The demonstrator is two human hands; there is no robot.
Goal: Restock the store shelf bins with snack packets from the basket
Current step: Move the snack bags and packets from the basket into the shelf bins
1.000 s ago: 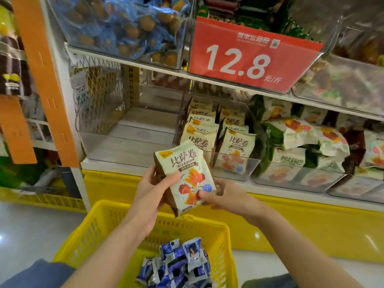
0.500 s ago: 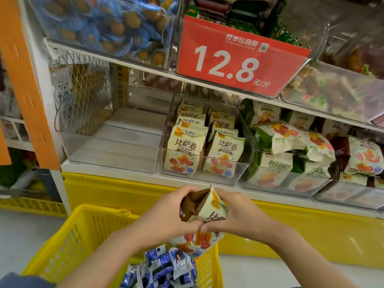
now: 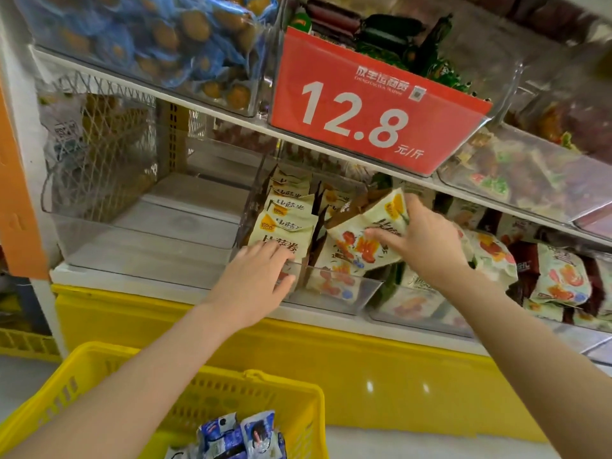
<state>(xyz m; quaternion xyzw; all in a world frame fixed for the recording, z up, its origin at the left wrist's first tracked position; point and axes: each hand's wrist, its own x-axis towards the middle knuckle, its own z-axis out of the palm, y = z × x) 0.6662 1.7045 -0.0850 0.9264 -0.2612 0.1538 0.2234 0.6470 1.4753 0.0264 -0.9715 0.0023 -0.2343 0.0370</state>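
Note:
My right hand (image 3: pixel 420 240) holds a cream snack packet (image 3: pixel 361 236) with orange and red print, tilted over the right row of a clear shelf bin (image 3: pixel 361 293). The bin holds two rows of the same cream packets (image 3: pixel 284 223). My left hand (image 3: pixel 261 276) rests with straight fingers on the front packet of the left row, at the bin's front lip. Below, a yellow basket (image 3: pixel 291 392) contains several blue and white packets (image 3: pixel 238 435).
An empty clear bin (image 3: pixel 139 233) sits left of the filled one. Bins with green and cream packets (image 3: pixel 559 279) stand to the right. A red 12.8 price sign (image 3: pixel 367 107) hangs from the upper shelf. The yellow shelf base (image 3: pixel 381 359) runs below.
Both hands rose from over the basket to the shelf. The right hand carried the cream packet up into the bin; the left hand let go of it and moved onto the left row.

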